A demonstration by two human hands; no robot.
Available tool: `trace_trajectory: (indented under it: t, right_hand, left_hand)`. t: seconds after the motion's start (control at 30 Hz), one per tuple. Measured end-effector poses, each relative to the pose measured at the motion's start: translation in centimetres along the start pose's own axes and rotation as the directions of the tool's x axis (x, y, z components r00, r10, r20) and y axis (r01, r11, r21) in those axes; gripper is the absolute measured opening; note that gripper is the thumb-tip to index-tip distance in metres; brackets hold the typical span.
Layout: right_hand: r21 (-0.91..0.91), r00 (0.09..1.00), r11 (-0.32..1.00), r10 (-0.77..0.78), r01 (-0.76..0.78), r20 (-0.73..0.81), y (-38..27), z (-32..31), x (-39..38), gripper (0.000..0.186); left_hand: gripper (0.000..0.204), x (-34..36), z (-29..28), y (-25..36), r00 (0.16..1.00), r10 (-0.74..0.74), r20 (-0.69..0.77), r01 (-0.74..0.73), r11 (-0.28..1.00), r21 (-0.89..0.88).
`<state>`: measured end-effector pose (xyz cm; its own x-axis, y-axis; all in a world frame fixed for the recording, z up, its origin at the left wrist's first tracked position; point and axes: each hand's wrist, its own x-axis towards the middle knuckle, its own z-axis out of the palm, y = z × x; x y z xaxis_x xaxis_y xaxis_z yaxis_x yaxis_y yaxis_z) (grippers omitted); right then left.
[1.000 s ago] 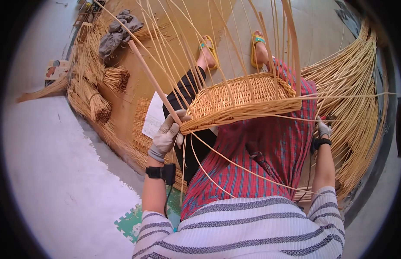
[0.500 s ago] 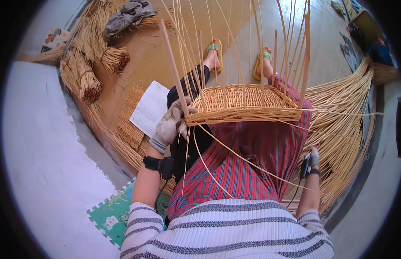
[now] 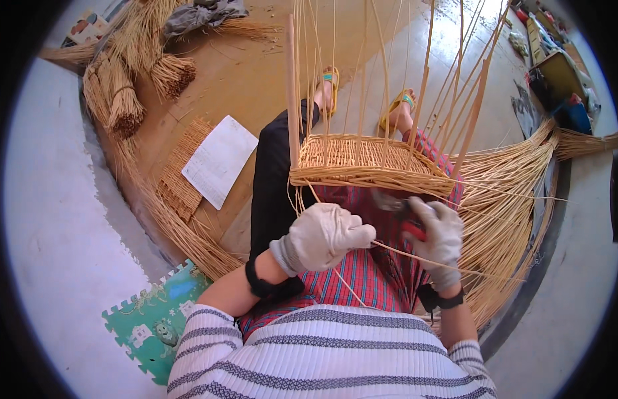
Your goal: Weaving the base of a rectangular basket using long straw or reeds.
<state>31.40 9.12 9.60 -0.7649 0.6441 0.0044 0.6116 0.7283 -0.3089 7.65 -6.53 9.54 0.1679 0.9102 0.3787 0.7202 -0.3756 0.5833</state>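
A partly woven tan rattan basket [image 3: 375, 159], with tall upright stakes and loose strands, rests across my legs. Below its front edge my left hand [image 3: 329, 234], in a pale glove, is closed on a thin rattan strand [image 3: 428, 256] that trails to the right. My right hand [image 3: 438, 243], also gloved, grips red-handled cutters [image 3: 412, 231] just right of my left hand and below the basket. The cutters' dark head is blurred, and I cannot tell whether it touches a strand.
Rattan bundles [image 3: 126, 100] and a grey cloth [image 3: 203, 16] lie at upper left. A paper sheet [image 3: 219, 159] rests on a woven piece [image 3: 177, 176]. Long loose rattan [image 3: 495, 219] spreads at right, a green foam mat [image 3: 149, 319] at lower left, assorted items [image 3: 555, 66] at upper right.
My left hand has let go of the basket's left corner and moved down to a strand. My right hand has swung inward and up with the cutters.
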Motion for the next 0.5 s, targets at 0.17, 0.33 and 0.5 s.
trace_trajectory:
  t: [0.17, 0.33, 0.5]
  right_hand:
    - [0.007, 0.979, 0.981, -0.192, 0.192, 0.06, -6.1, 1.4, 4.6, 0.073]
    - [0.07, 0.97, 0.982, -0.182, 0.173, 0.161, -7.7, 1.6, 6.0, 0.066]
    - [0.036, 0.961, 0.993, -0.116, 0.11, 0.25, -8.9, -0.2, 6.7, 0.055]
  left_hand:
    - [0.029, -0.8, -2.7, 0.9, 0.994, 0.06, 0.093, -0.06, 0.998, -0.003]
    - [0.037, -0.3, -2.6, 0.0, 0.962, -0.053, -0.268, 0.004, 0.984, -0.179]
    - [0.037, 1.8, -1.4, -0.3, 0.908, -0.058, -0.414, 0.009, 0.993, -0.119]
